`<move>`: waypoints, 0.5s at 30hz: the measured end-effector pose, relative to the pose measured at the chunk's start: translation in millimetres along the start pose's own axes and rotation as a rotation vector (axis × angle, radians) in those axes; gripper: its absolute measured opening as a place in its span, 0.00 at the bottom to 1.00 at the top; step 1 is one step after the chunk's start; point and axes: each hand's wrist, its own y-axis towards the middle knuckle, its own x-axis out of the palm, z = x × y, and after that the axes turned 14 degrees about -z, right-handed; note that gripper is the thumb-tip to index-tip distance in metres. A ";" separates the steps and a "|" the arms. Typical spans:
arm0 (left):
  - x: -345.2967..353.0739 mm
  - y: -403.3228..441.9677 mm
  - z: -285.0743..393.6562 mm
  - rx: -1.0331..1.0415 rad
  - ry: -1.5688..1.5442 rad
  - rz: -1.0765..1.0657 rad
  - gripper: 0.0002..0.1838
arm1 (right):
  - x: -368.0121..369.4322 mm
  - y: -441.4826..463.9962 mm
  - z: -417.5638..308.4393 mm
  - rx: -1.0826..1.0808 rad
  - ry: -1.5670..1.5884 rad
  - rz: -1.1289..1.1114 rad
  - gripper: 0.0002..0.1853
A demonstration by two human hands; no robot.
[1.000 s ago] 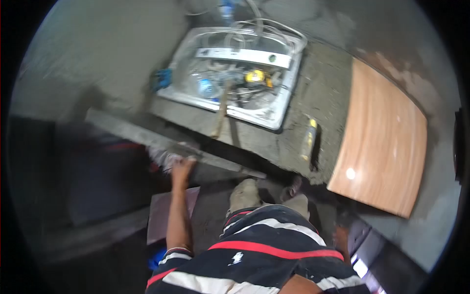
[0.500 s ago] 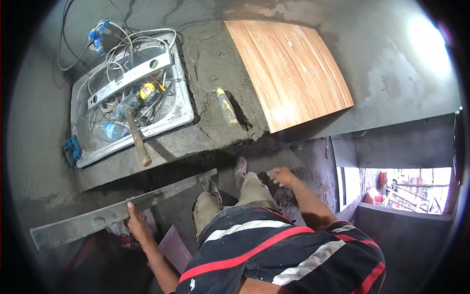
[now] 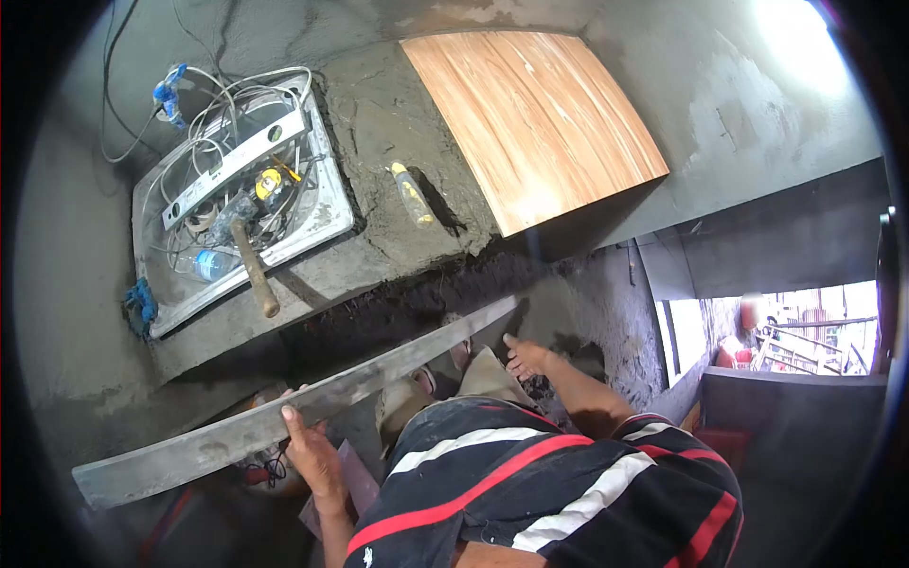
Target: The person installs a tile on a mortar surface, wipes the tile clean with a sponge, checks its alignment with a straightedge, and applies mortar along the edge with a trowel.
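Note:
My left hand (image 3: 312, 452) grips a long grey straightedge (image 3: 369, 369) near its left part, thumb on the near face. The bar is smeared with dried mortar and slants up to the right, in front of the ledge and across my feet. My right hand (image 3: 530, 358) is just below the bar's far end, apart from it. Its fingers are loosely bent and spread, and I see nothing in them. Above the bar, a wood-patterned tile (image 3: 540, 123) lies on the ledge beside wet mortar (image 3: 369, 123). A tool with a yellow-marked handle (image 3: 414, 197) rests on the mortar.
At left on the ledge, a white-rimmed basin (image 3: 336, 213) holds cables, a spirit level (image 3: 237, 166), a yellow tape measure (image 3: 270, 183) and a plastic bottle (image 3: 210, 265). A hammer (image 3: 251, 265) overhangs its front rim. A low opening (image 3: 795, 331) is at right.
The straightedge has moved right and its right end has risen, with my left hand shifting right along with it. My right hand has moved slightly left and down. The view has shifted a little.

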 end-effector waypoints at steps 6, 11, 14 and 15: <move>35.9 -7.3 -22.2 -0.060 -0.119 -0.069 0.32 | -15.2 -12.3 11.6 -0.341 0.773 0.003 0.64; 54.0 -5.6 -31.8 -0.157 -0.258 -0.113 0.29 | -42.0 -35.5 -8.2 -0.892 1.035 -0.001 0.55; 58.1 1.5 -37.9 -0.149 -0.306 -0.141 0.28 | -52.9 -64.1 -31.3 -1.150 1.115 0.041 0.30; 55.4 5.3 -40.5 -0.134 -0.336 -0.153 0.27 | -55.1 -77.2 -37.5 -1.166 1.124 0.052 0.30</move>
